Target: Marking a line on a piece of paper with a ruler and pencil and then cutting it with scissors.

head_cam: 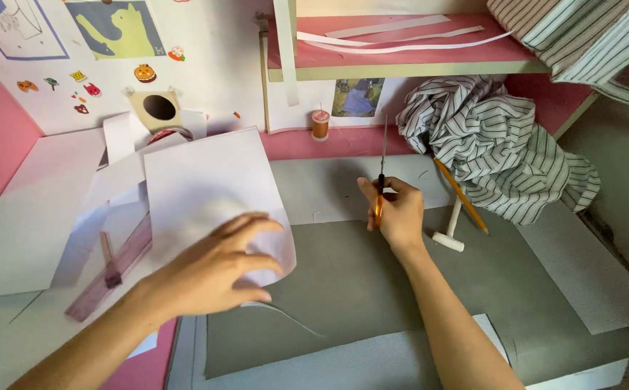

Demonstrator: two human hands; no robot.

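Scissors [381, 189], blades closed and pointing far, stand gripped in the right hand [398, 211] at mid-table, while left of them the left hand [217, 267] presses spread fingers on white paper [206, 184].

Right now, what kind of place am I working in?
Probably a home sewing or craft desk. The right hand holds scissors, the left hand rests on white paper, and striped fabric and a thread spool sit nearby.
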